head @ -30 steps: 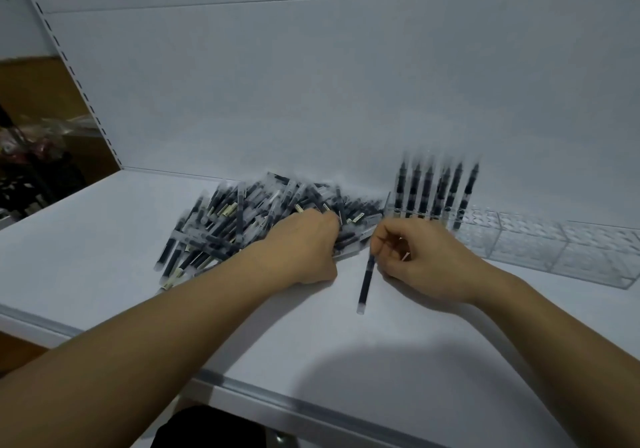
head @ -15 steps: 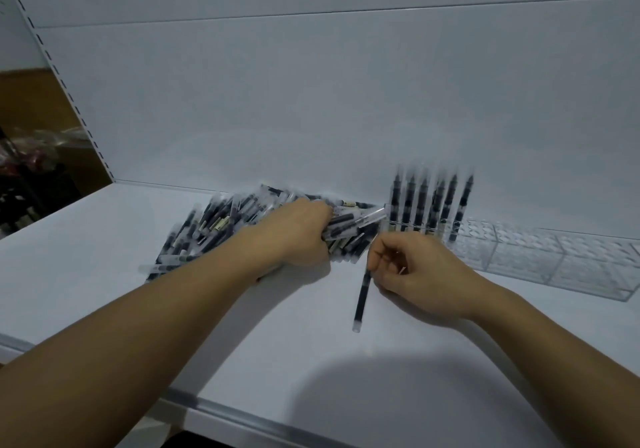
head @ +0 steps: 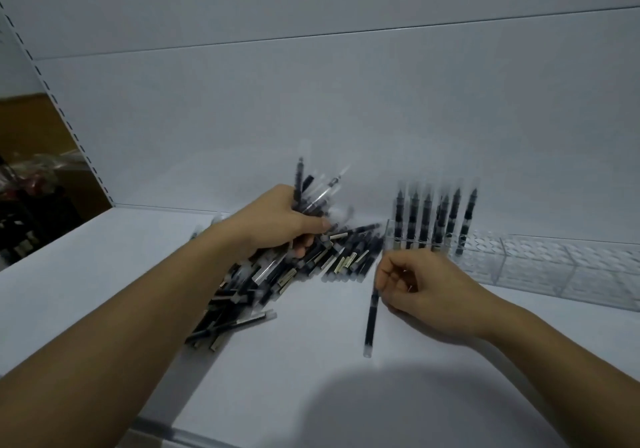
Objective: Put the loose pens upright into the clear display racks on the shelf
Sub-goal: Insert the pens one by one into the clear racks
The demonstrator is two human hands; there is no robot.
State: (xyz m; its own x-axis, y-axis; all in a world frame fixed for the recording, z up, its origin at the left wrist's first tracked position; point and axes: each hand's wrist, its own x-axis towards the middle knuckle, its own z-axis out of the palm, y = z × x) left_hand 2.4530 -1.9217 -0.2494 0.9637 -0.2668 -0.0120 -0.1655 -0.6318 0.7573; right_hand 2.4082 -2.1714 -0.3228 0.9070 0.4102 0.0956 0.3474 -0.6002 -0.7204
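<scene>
Dozens of loose pens (head: 273,285) lie heaped on the white shelf (head: 76,281). They have dark barrels, clear caps and pale label strips, and they spread out beneath and to either side of our left fingers. Our left hand (head: 277,222) hangs just above that heap, fingers and thumb curled tight round a bundle of pens (head: 313,193). The bundle's clear-capped ends fan upward past the knuckles, too blurred for us to count. To the right of those fingers our right hand (head: 422,285) sits low over the shelf. Its thumb and forefinger pinch a single pen (head: 372,312) near the upper end, and its other fingers are folded in toward the palm. We see a slim pen, black along the barrel with a clear cap at its lower end. It slants down from the fingertips toward us, and we cannot tell whether the cap touches the shelf. Just beyond our right fingertips a short row of upright pens (head: 427,219) stands at the left end of the clear display racks (head: 526,267), dark bodies with see-through caps on top. The racks carry on rightward behind our right wrist, their tops a grid of small holes.
</scene>
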